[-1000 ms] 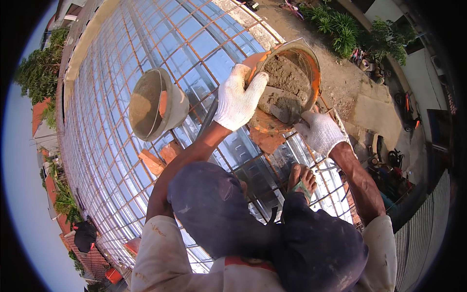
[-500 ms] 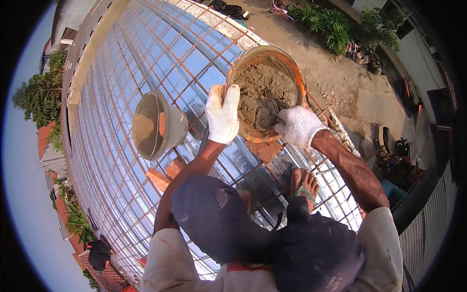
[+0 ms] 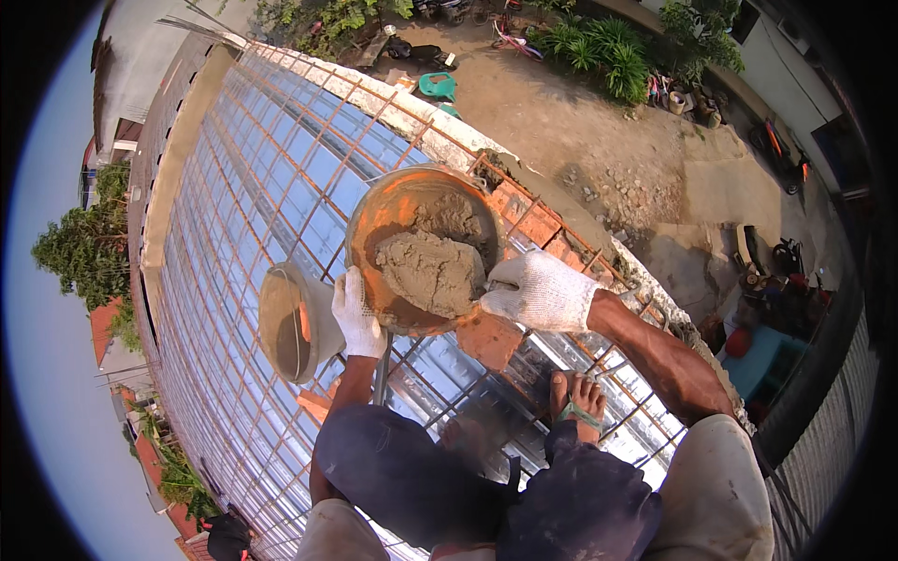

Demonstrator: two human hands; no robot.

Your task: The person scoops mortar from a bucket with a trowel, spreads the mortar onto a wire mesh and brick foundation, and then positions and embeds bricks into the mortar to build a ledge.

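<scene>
A round bucket (image 3: 375, 201) with orange-smeared inner walls stands or is held over the rebar mesh, its mouth facing me. Wet grey mortar (image 3: 432, 271) lies in it, heaped toward the near side. My left hand (image 3: 360, 316), in a white knit glove, is closed on the bucket's near-left rim. On the near-right rim my right hand (image 3: 543, 292), gloved likewise, has its fingers curled and pressed together. Both palms are hidden. Left of the bucket stands a second, grey bucket (image 3: 323, 313) with an orange-red piece inside.
Rusty rebar mesh (image 3: 309, 201) spans shiny corrugated metal sheeting. A flat brick piece (image 3: 489, 340) lies below the mortar bucket. Bricks (image 3: 524, 213) line the right edge, beyond which the ground drops lower. My sandalled foot (image 3: 578, 404) rests on the mesh. Another person (image 3: 227, 536) appears at lower left.
The mortar bucket has shifted left and down in the picture, with both hands still on it. More bare inner wall shows beside the mortar. The view has shifted, revealing bricks along the edge.
</scene>
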